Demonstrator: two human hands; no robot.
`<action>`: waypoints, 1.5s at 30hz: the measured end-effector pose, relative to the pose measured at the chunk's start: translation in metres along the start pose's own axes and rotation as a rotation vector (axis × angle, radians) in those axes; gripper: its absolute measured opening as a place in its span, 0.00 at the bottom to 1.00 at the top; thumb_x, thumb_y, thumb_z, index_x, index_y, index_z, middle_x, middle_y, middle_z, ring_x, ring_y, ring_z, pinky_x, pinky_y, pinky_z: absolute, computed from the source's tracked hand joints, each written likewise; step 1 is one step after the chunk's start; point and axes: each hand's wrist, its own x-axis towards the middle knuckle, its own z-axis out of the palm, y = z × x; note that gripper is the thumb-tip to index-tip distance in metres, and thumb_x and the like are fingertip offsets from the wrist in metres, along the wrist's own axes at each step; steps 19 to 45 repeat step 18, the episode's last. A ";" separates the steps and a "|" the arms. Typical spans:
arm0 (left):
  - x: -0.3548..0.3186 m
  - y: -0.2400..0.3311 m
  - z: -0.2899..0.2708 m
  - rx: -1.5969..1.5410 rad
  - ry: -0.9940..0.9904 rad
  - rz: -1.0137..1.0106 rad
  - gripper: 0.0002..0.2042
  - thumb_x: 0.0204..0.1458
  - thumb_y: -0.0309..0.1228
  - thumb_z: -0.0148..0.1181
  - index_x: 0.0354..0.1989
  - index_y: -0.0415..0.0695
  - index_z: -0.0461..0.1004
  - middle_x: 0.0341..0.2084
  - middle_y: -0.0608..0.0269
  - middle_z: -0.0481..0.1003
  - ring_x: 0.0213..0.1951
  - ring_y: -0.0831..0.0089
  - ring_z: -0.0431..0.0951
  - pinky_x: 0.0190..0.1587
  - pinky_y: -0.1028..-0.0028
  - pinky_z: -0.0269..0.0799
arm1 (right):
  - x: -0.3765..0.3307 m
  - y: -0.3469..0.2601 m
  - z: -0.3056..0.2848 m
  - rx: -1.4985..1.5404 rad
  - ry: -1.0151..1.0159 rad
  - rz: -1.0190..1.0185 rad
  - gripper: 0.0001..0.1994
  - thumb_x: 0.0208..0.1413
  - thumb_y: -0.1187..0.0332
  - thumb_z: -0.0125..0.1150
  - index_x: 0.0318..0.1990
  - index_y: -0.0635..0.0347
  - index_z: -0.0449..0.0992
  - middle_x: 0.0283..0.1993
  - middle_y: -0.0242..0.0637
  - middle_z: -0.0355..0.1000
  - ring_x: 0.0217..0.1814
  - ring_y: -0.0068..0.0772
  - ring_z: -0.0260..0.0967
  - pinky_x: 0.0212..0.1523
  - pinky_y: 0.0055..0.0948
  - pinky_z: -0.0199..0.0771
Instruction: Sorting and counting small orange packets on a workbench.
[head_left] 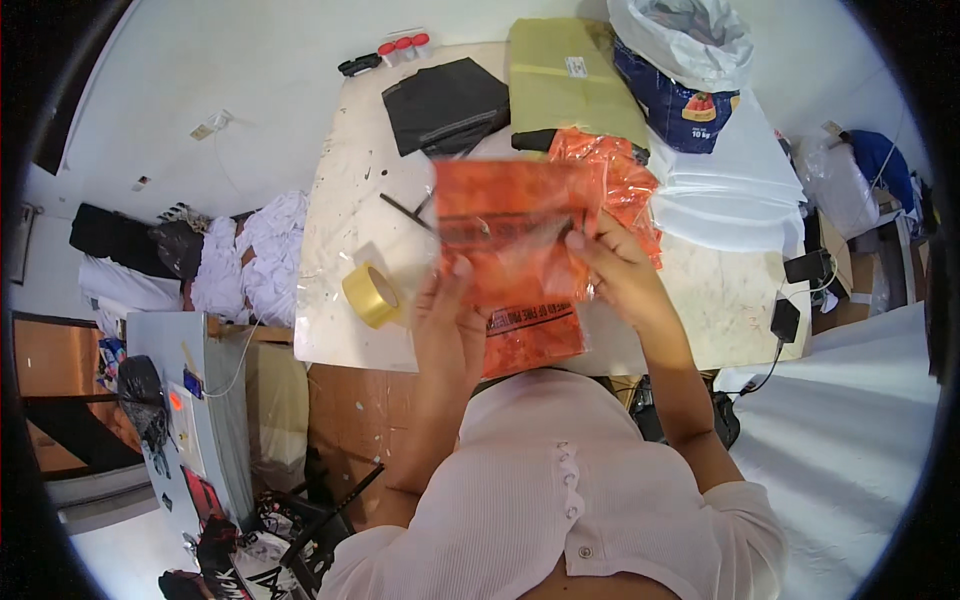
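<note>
Both my hands grip an orange printed packet in clear, shiny plastic [515, 205], held up over the near part of the table and slightly smeared by motion. At its lower left edge is my left hand [450, 305], thumb on top and fingers curled behind. My right hand [622, 265] pinches the right edge between thumb and fingers. A second orange piece with dark print [535, 342] lies under it at the table's front edge. Beyond my right hand, more orange packets in glossy plastic [635, 190] are heaped. A roll of yellowish tape [370, 295] stands left of my left hand.
Farther back on the pale table [340, 200] lie a folded black cloth [445, 105], an olive-yellow package [575, 85] and red-capped containers [404, 45]. A blue sack [685, 105] and white sheets [730, 195] sit at right. Black power adapters [785, 320] hang near the right edge.
</note>
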 end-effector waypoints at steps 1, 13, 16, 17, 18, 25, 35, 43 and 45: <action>-0.005 0.000 -0.005 0.004 0.002 -0.002 0.10 0.53 0.22 0.55 0.44 0.41 0.70 0.38 0.65 0.75 0.36 0.78 0.77 0.38 0.74 0.76 | 0.003 0.007 0.002 -0.010 -0.021 -0.048 0.20 0.55 0.69 0.54 0.55 0.64 0.64 0.49 0.33 0.69 0.52 0.24 0.65 0.53 0.23 0.62; -0.014 0.017 -0.069 1.274 -0.142 -0.407 0.12 0.55 0.37 0.57 0.33 0.38 0.71 0.22 0.67 0.73 0.25 0.83 0.72 0.27 0.81 0.70 | -0.009 0.055 -0.012 -0.557 -0.008 0.048 0.29 0.51 0.73 0.60 0.60 0.65 0.55 0.47 0.37 0.69 0.47 0.23 0.68 0.49 0.25 0.68; -0.016 0.019 -0.069 1.241 -0.107 -0.442 0.13 0.55 0.37 0.55 0.32 0.37 0.72 0.22 0.67 0.73 0.23 0.82 0.72 0.27 0.81 0.69 | -0.010 0.052 -0.008 -0.510 0.020 0.073 0.31 0.51 0.71 0.60 0.61 0.62 0.52 0.46 0.39 0.69 0.47 0.23 0.68 0.47 0.24 0.68; -0.017 0.020 -0.068 1.231 -0.090 -0.439 0.13 0.55 0.38 0.55 0.33 0.37 0.72 0.21 0.67 0.73 0.24 0.82 0.72 0.27 0.81 0.70 | -0.010 0.052 -0.008 -0.594 0.039 0.047 0.31 0.52 0.71 0.60 0.62 0.60 0.51 0.46 0.40 0.69 0.46 0.24 0.68 0.47 0.23 0.68; -0.018 0.022 -0.066 1.221 -0.070 -0.435 0.14 0.55 0.39 0.56 0.33 0.38 0.72 0.21 0.67 0.73 0.24 0.81 0.73 0.28 0.80 0.70 | -0.008 0.053 -0.008 -0.679 0.055 0.021 0.31 0.52 0.71 0.59 0.62 0.58 0.51 0.46 0.40 0.69 0.45 0.24 0.68 0.46 0.21 0.68; -0.018 0.022 -0.066 1.221 -0.070 -0.435 0.14 0.55 0.39 0.56 0.33 0.38 0.72 0.21 0.67 0.73 0.24 0.81 0.73 0.28 0.80 0.70 | -0.008 0.053 -0.008 -0.679 0.055 0.021 0.31 0.52 0.71 0.59 0.62 0.58 0.51 0.46 0.40 0.69 0.45 0.24 0.68 0.46 0.21 0.68; -0.018 0.022 -0.066 1.221 -0.070 -0.435 0.14 0.55 0.39 0.56 0.33 0.38 0.72 0.21 0.67 0.73 0.24 0.81 0.73 0.28 0.80 0.70 | -0.008 0.053 -0.008 -0.679 0.055 0.021 0.31 0.52 0.71 0.59 0.62 0.58 0.51 0.46 0.40 0.69 0.45 0.24 0.68 0.46 0.21 0.68; -0.018 0.022 -0.066 1.221 -0.070 -0.435 0.14 0.55 0.39 0.56 0.33 0.38 0.72 0.21 0.67 0.73 0.24 0.81 0.73 0.28 0.80 0.70 | -0.008 0.053 -0.008 -0.679 0.055 0.021 0.31 0.52 0.71 0.59 0.62 0.58 0.51 0.46 0.40 0.69 0.45 0.24 0.68 0.46 0.21 0.68; -0.018 0.022 -0.066 1.221 -0.070 -0.435 0.14 0.55 0.39 0.56 0.33 0.38 0.72 0.21 0.67 0.73 0.24 0.81 0.73 0.28 0.80 0.70 | -0.008 0.053 -0.008 -0.679 0.055 0.021 0.31 0.52 0.71 0.59 0.62 0.58 0.51 0.46 0.40 0.69 0.45 0.24 0.68 0.46 0.21 0.68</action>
